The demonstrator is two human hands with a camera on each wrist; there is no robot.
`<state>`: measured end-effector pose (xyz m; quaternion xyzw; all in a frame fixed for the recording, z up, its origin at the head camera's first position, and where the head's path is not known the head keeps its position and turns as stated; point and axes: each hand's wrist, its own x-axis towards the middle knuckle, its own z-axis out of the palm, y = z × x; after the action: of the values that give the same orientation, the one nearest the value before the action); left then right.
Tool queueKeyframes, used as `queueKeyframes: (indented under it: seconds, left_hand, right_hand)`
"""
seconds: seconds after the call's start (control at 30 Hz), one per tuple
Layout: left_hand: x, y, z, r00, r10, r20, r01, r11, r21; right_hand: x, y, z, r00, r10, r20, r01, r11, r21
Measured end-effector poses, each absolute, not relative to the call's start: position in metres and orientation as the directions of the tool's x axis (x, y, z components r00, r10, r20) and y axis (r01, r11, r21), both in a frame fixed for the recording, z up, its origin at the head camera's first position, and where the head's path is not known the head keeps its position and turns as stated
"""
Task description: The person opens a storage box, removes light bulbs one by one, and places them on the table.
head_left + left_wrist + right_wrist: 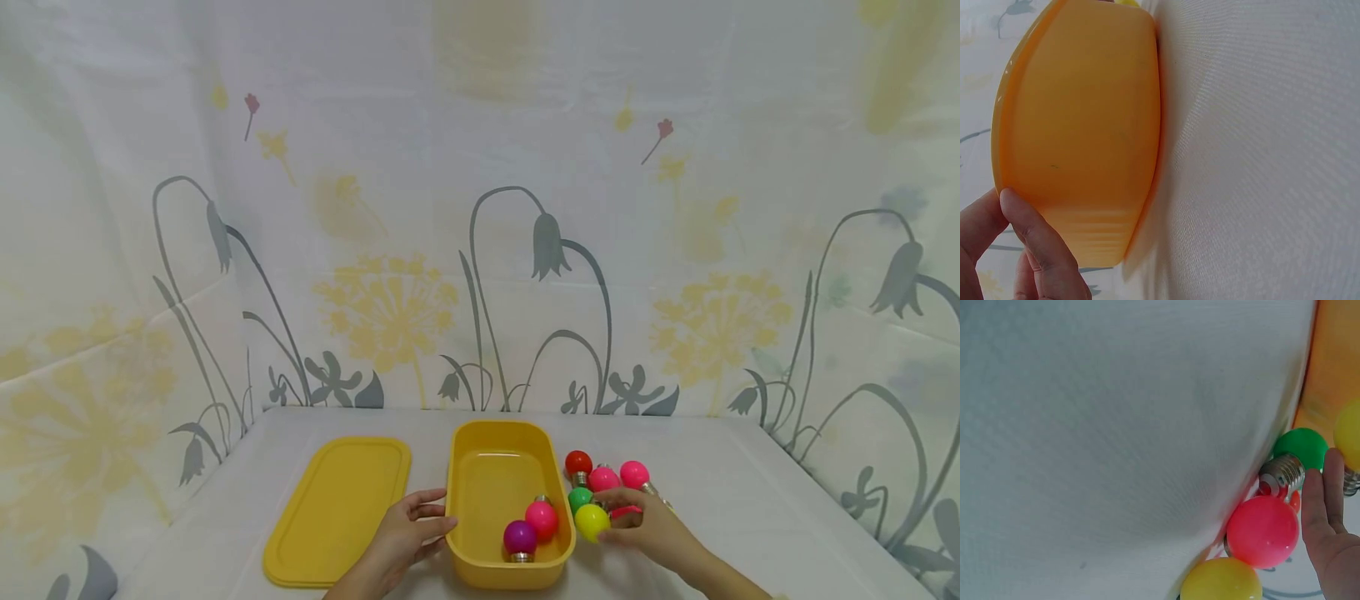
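My left hand (408,533) holds the near left rim of a yellow plastic box (506,577); in the left wrist view its fingertips (1015,203) meet at that rim. Inside the box, a purple light bulb (520,538) and a pink light bulb (542,521) lie near the front right corner. Just outside the right wall, my right hand (645,527) pinches a yellow light bulb (592,523), also partly in the right wrist view. Close by this hand are a green bulb (1302,447) and another pink bulb (1263,530).
A yellow lid (337,508) lies flat left of the box. Right of the box, a red bulb (578,463) and more pink bulbs (634,474) are clustered, with another yellow bulb (1221,581) low in the right wrist view. A flower-patterned curtain (510,167) hangs behind the white-covered table (705,467).
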<state>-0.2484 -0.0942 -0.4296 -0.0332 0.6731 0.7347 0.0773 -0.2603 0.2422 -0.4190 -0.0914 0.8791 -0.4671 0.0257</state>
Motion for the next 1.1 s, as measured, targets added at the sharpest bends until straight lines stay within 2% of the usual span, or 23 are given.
queueKeyframes:
  seconds: [0.37,0.7,1.1]
  left_hand:
    - [-0.249,-0.093,-0.429,-0.984,0.061,-0.167,-0.171,-0.074,0.982]
    - [-0.250,-0.093,-0.431,-0.985,0.068,-0.158,-0.163,-0.070,0.984]
    - [-0.249,-0.093,-0.428,-0.984,0.048,-0.172,-0.175,-0.067,0.982]
  right_hand:
    - [-0.257,0.245,-0.429,-0.978,-0.207,-0.037,-0.086,0.553,-0.829]
    - [-0.258,0.243,-0.428,-0.964,-0.263,-0.034,-0.134,0.593,-0.794]
    - [-0.259,0.234,-0.423,-0.979,-0.196,-0.060,-0.087,0.663,-0.744]
